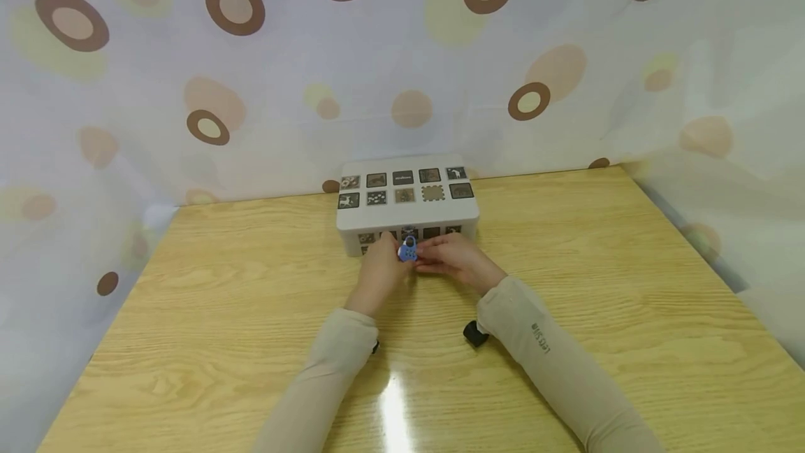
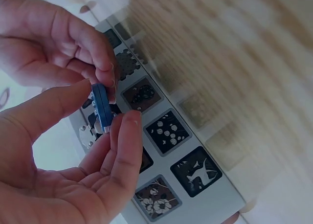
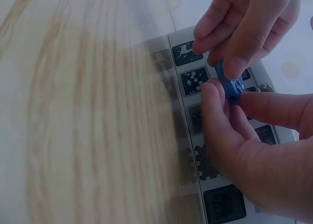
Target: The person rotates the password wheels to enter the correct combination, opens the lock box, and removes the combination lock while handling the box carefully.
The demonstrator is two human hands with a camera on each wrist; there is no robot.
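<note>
A small blue combination padlock (image 1: 407,252) with number dials is held up in front of a white box (image 1: 409,212) printed with square pictures. My left hand (image 1: 381,264) pinches the padlock (image 2: 101,106) between thumb and fingers. From the other side, my right hand (image 1: 458,257) holds the end of the padlock (image 3: 232,84) between thumb and curled fingertips. Behind the hands, a metal clasp (image 2: 88,136) shows on the box's front. Whether the shackle passes through this clasp cannot be made out.
The box stands near the back of a wooden table (image 1: 239,313), close to a patterned cloth (image 1: 270,124) that hangs behind and at both sides. A black wrist device (image 1: 476,333) sits under the right sleeve cuff.
</note>
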